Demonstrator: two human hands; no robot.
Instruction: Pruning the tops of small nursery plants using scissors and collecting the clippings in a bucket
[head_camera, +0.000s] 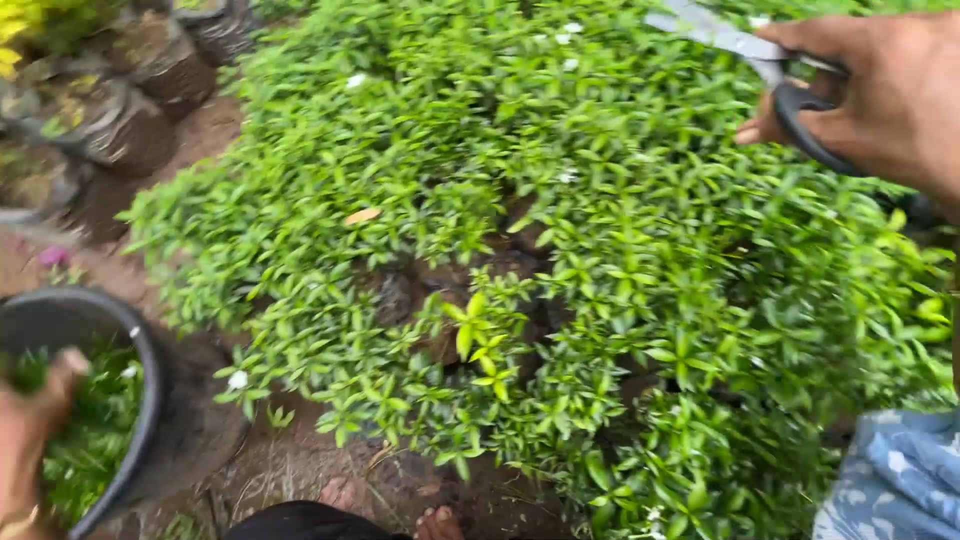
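Left hand (35, 430), blurred and cut off at the lower-left edge, sits over green cuttings (95, 425) inside a black bucket (150, 400); finger state cannot be told. Upper left: dark soil-filled grow bags (130, 125), hard to make out. Centre: dense low green shrubs (560, 260) with small white flowers; bare soil shows through a gap. Bottom edge: toes (438, 522), partly cropped. Upper right: right hand (880, 95) gripping black-handled scissors (745, 50), fingers closed through the loops, blade tips cut off. Lower right corner: blue patterned cloth (900, 480).
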